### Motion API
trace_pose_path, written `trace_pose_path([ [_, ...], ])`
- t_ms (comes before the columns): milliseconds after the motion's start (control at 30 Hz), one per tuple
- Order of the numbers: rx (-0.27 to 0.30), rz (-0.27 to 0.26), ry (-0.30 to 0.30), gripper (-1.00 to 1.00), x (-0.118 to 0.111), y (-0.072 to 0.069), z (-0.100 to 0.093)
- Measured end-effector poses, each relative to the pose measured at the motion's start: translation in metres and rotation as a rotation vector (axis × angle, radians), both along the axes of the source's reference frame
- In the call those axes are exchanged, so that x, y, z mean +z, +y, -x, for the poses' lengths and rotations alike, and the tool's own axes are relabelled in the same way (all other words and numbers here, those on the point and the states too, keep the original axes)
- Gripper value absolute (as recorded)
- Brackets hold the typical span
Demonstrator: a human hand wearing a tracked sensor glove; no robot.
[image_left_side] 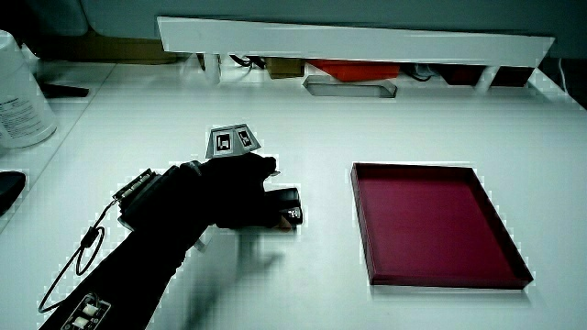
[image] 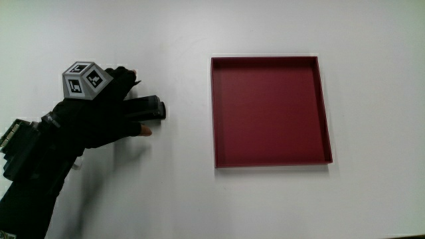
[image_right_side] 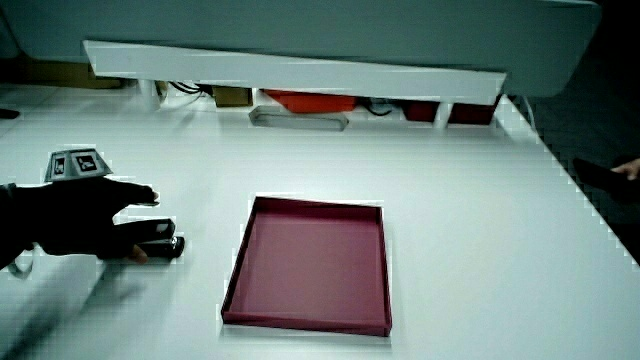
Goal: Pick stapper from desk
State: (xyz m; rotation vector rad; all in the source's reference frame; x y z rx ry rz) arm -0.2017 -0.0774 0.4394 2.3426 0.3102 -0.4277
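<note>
A black stapler [image: 154, 109] lies on the white table beside a dark red tray [image: 214, 113]. The gloved hand [image: 113, 109] covers most of it, with fingers over its upper side and the thumb against the side nearer the person. Only the stapler's end toward the tray sticks out. A patterned cube [image: 85, 78] sits on the back of the hand. Both side views show the hand [image_left_side: 229, 192] [image_right_side: 80, 220] resting low on the table with the stapler [image_left_side: 288, 206] [image_right_side: 163, 242] in its grasp.
The shallow red tray [image_left_side: 362, 220] [image_right_side: 238, 270] holds nothing. A white partition [image_left_side: 348, 41] [image_right_side: 290, 70] runs along the table's edge farthest from the person, with small items under it. A white bottle [image_left_side: 18, 92] stands near a table corner.
</note>
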Motion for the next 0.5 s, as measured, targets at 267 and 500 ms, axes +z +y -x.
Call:
trace_pose_path([
  [267,-0.002,-0.05,0.016,0.75,-0.0035,0.0011,-0.0021],
  [500,0.011,-0.075,0.033,1.0,-0.0032,0.0021,-0.0008],
])
